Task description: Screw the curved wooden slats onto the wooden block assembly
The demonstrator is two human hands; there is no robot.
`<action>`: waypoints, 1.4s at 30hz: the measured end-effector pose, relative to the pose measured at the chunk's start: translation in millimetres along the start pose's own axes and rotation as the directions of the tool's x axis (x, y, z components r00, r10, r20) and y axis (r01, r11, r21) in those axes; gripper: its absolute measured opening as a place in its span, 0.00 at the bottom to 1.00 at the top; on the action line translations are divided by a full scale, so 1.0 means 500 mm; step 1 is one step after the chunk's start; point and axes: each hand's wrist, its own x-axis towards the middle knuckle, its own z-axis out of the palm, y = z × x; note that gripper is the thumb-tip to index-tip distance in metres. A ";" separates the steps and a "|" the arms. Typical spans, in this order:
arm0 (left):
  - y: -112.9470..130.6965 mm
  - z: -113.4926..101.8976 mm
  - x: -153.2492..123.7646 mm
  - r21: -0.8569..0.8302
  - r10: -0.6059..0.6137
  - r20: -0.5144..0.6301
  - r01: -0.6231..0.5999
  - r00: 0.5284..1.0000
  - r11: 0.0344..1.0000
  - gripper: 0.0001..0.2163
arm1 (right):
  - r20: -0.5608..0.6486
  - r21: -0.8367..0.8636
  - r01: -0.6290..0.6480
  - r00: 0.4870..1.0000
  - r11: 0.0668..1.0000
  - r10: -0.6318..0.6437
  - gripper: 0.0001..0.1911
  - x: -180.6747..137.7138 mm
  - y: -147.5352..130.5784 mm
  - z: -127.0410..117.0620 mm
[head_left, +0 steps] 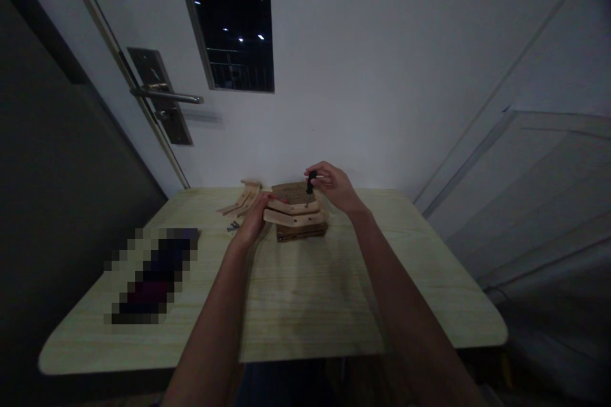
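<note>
A pale wooden assembly of two bent strips [291,219] lies across a brown block [301,234], which may be folded cardboard. My left hand [254,219] is closed around the assembly's left end. A thin red item [281,199] shows by its fingertips; I cannot tell what it is. With my right hand [334,186] I grip a black-handled screwdriver [311,182] nearly upright. Its tip meets the far strip near a dark screw or hole. Two more dark spots show on the near strip.
Another pale wooden assembly [245,199] lies at the table's back left, with several screws [233,227] in front of it. A blurred-out dark object [157,273] rests on the left side of the table [305,305]. Behind stands a white door with a metal handle [167,96].
</note>
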 end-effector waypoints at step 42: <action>0.005 0.012 -0.005 0.024 0.019 -0.026 -0.018 0.999 1.000 0.17 | -0.070 -0.420 0.038 0.995 0.907 -0.074 0.15 -0.021 -0.009 0.035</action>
